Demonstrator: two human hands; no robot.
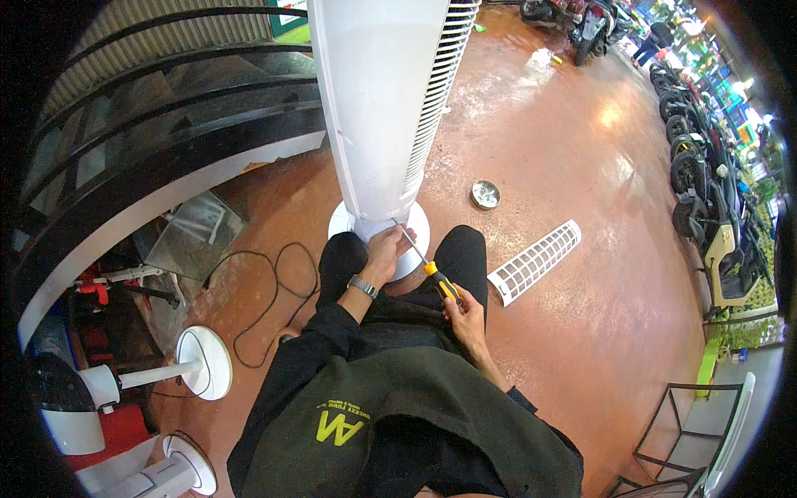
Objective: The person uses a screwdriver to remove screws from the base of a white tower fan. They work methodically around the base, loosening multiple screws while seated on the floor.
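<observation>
A tall white tower fan (pixel 382 100) with a slotted grille down its right side stands between my knees on a round white base (pixel 422 228). My right hand (pixel 466 314) grips the yellow and black handle of a screwdriver (pixel 440 280). Its thin shaft slants up and left to the lower end of the fan column. There my left hand (pixel 388 251), with a metal-band watch on the wrist, has its fingers curled beside the shaft's tip. The tip and whatever those fingers hold are hidden.
Right of my knee lies a white curved grid panel (pixel 535 264), with a small round dish (pixel 485 194) beyond it. A dark cable (pixel 276 282) loops across the floor at left, near white pedestal fans (pixel 203 363). Motorbikes (pixel 693 170) line the far right; a black frame (pixel 681 432) stands lower right.
</observation>
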